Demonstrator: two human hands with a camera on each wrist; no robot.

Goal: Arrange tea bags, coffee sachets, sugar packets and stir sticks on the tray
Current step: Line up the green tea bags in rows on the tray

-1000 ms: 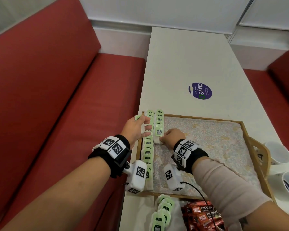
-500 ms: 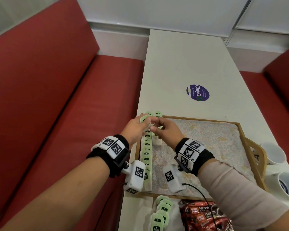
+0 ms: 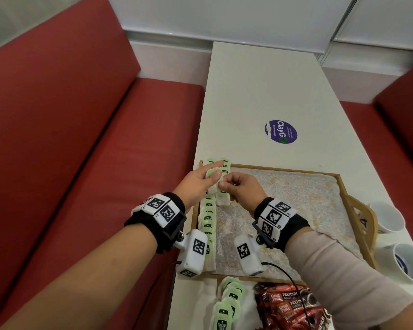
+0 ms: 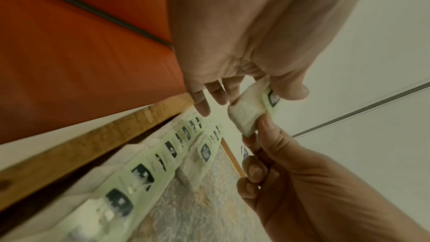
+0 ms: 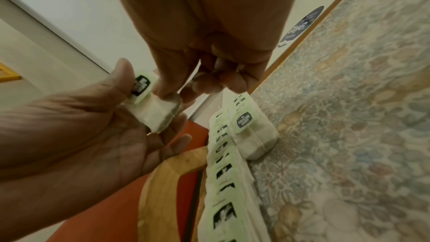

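From the head camera, your left hand (image 3: pixel 196 184) and your right hand (image 3: pixel 242 189) meet above the far left corner of the wooden tray (image 3: pixel 351 203). Both hands pinch one tea bag (image 3: pixel 214 173) between them, up in the air over the tray. A long row of tea bags (image 3: pixel 208 220) lies along the tray's left edge, and a short row (image 3: pixel 224 167) sits just beside it. The tray has a flowery cloth (image 3: pixel 284 206) in it. More tea bags (image 3: pixel 229 298) and red coffee sachets (image 3: pixel 289 303) lie on the white table (image 3: pixel 260 91) near you, outside the tray. Two white cups (image 3: pixel 389 217) stand to the right of the tray.

From the left wrist camera, your left hand (image 4: pixel 244 43) holds the tea bag (image 4: pixel 250 109) by its green tag with the thumb on top. Your other fingers (image 4: pixel 201 104) are straight and loose. Your right hand (image 4: pixel 302 181) pinches the bag's lower end. The long row of tea bags (image 4: pixel 149 168) lies below, inside the tray's wooden edge (image 4: pixel 97 144).

From the right wrist camera, your right hand (image 5: pixel 209 34) pinches the white tea bag (image 5: pixel 158 111) with its fingertips, and its other fingers are curled in. Your left hand (image 5: pixel 81 126) holds the tag end. The end bag of the short row (image 5: pixel 253 135) rests on the cloth (image 5: pixel 349 117).
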